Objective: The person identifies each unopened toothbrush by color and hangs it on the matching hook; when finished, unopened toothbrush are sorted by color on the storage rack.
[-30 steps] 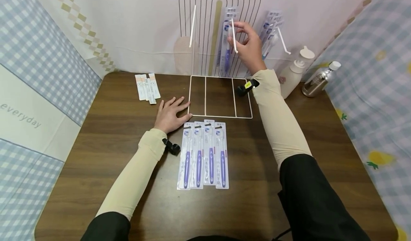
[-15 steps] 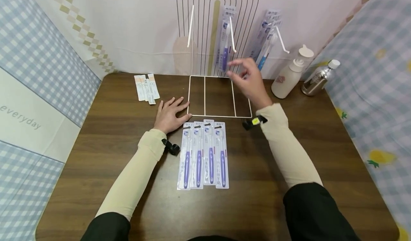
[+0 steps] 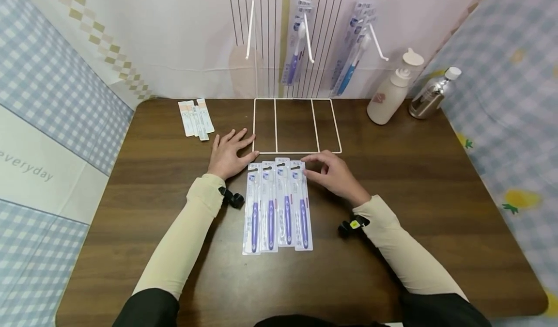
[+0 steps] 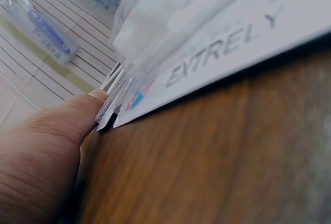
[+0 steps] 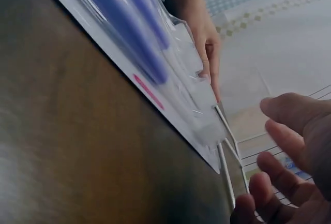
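Several packaged toothbrushes (image 3: 303, 210) with purple handles lie side by side on the table, hang holes toward the rack. My right hand (image 3: 334, 178) hovers beside the top of the rightmost pack. In the right wrist view its fingertips (image 5: 264, 180) are parted and hold nothing. My left hand (image 3: 227, 155) lies with fingers spread at the left side of the white wire rack base (image 3: 276, 128), its thumb close to the leftmost pack's top. On the middle hook (image 3: 308, 38) hang purple toothbrush packs (image 3: 293, 65); on the right hook (image 3: 378, 43), blue ones (image 3: 348, 77).
A left hook (image 3: 250, 31) juts out from the rack with nothing on it. Several small white-and-orange packets (image 3: 196, 118) lie at the back left. A white pump bottle (image 3: 388, 97) and a silver bottle (image 3: 431, 97) stand at the back right. Curtains surround the table.
My right hand has come down from the middle hook, leaving a purple toothbrush pack hanging there, to the packs on the table. The left hand has stayed in place.
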`<state>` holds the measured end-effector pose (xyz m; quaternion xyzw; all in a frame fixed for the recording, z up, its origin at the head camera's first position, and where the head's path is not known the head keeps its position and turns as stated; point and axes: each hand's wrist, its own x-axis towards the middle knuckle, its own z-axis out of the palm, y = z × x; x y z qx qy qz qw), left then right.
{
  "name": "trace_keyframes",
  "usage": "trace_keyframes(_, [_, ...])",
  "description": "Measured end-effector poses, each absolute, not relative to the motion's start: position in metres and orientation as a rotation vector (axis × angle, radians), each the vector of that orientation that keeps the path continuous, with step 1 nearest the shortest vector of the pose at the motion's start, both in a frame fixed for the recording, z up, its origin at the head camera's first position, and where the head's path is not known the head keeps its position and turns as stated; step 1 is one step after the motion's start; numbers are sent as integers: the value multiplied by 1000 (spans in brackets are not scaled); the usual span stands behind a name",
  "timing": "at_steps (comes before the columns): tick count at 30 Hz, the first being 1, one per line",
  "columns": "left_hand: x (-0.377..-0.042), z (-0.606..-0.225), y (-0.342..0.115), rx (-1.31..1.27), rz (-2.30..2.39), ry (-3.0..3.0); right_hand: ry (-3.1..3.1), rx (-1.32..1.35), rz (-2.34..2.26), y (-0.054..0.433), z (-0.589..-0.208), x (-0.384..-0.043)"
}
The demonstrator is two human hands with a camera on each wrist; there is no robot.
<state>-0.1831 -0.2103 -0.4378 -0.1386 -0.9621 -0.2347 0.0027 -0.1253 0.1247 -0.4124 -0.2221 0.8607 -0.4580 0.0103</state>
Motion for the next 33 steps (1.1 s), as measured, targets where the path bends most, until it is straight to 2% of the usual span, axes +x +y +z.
trace_keyframes(13, [-186,-438,-216,-417,-742,-2991,2786,-586,-1063,106,-423,-120])
trace_keyframes(25, [-184,-441,-213,-425,-747,-2992,2715,-546,-1288,117,-423,-115])
trace_keyframes(33, [-184,-440,-211,-435,-737,-3013,2743,-666,-1389,125,-391,-112])
